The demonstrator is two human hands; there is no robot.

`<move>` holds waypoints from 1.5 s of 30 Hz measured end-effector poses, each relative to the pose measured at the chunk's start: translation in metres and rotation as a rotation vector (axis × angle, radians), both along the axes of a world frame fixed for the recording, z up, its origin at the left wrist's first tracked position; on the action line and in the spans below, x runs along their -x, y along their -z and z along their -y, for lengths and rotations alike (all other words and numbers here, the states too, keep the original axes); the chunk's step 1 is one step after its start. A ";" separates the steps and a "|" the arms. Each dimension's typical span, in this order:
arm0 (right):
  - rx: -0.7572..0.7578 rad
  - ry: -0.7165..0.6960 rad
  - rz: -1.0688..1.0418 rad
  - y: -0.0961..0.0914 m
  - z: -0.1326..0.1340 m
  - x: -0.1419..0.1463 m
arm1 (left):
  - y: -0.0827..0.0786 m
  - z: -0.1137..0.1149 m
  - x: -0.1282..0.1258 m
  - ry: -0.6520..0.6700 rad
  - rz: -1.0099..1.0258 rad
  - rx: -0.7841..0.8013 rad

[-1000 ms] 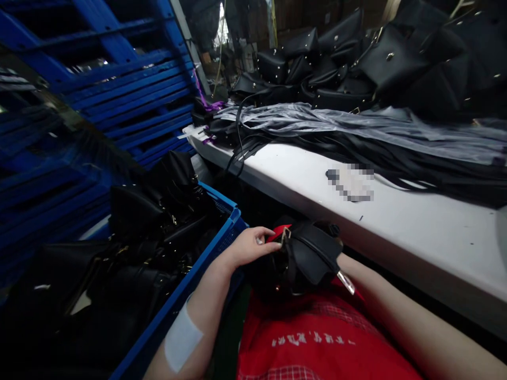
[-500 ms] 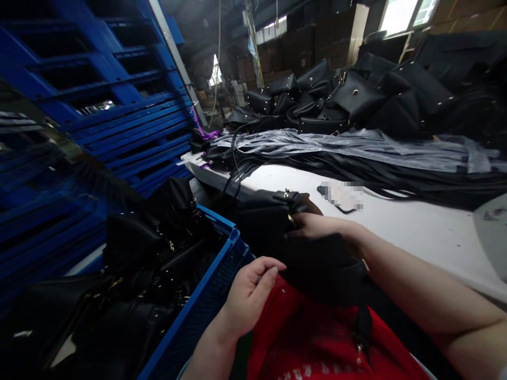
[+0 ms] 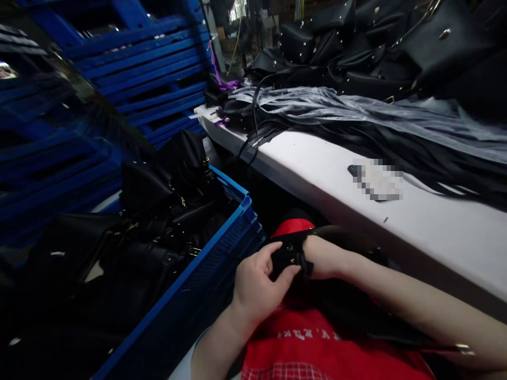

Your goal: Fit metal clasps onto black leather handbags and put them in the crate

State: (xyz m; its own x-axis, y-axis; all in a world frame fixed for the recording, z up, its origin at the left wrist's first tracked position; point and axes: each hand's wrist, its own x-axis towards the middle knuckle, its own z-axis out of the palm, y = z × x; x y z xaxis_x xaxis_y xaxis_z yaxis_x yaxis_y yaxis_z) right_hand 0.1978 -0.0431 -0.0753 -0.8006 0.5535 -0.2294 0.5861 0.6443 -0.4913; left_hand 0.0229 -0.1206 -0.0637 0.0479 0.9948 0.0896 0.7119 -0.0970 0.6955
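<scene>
A black handbag (image 3: 344, 303) with small gold-coloured metal fittings lies across my lap, over a red apron (image 3: 309, 345). My left hand (image 3: 259, 285) is at the bag's near left edge, thumb and fingers bent around a black part with metal studs. Reaching in from the right, my right hand (image 3: 319, 257) has its wrist bent at the bag's opening. Its fingers are hidden by the black material, so their grip does not show. Much of the bag is too dark to make out.
At left stands a blue plastic crate (image 3: 214, 250) filled with black bags (image 3: 146, 192). Blue pallets (image 3: 154, 68) rise behind it. The white table (image 3: 312, 163) carries a blurred phone-like object (image 3: 376, 179), black straps (image 3: 356, 134), grey-white strips (image 3: 336, 105) and piled black bags (image 3: 368, 53).
The black handbag has come down from beside the table edge onto my lap, with my right hand. My left hand now grips its edge. The view has tilted downward.
</scene>
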 end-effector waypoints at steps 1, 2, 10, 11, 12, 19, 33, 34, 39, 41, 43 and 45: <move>-0.011 0.004 -0.034 -0.001 -0.001 0.003 | -0.001 0.002 -0.007 0.001 -0.031 0.007; -0.027 0.015 -0.060 -0.002 -0.001 0.005 | -0.002 0.003 -0.013 0.004 -0.058 0.015; -0.022 0.146 -0.377 0.014 0.005 0.010 | -0.004 -0.030 0.003 0.023 -0.082 0.223; 0.002 0.169 -0.472 0.017 0.005 0.009 | -0.001 -0.034 0.009 0.037 -0.059 0.253; 0.046 0.201 -0.559 0.021 0.005 0.009 | 0.002 -0.037 0.015 0.045 -0.040 0.279; 0.336 0.393 -0.628 0.040 -0.008 0.015 | 0.010 -0.047 0.025 0.109 0.023 0.394; 0.397 0.364 -0.645 0.043 -0.010 0.015 | 0.037 -0.052 0.028 0.131 0.280 0.332; 0.401 0.360 -0.634 0.045 -0.010 0.014 | 0.043 -0.051 0.027 0.128 0.336 0.307; 0.324 0.237 -0.609 0.056 -0.015 0.009 | 0.056 -0.050 0.026 0.157 0.442 0.238; 0.287 0.191 -0.648 0.056 -0.017 0.004 | 0.051 -0.051 0.027 0.164 0.368 0.228; 0.302 0.182 -0.675 0.051 -0.019 -0.001 | 0.043 -0.052 0.027 0.168 0.273 0.229; 0.347 0.199 -0.662 0.045 -0.021 -0.007 | 0.035 -0.052 0.027 0.168 0.198 0.237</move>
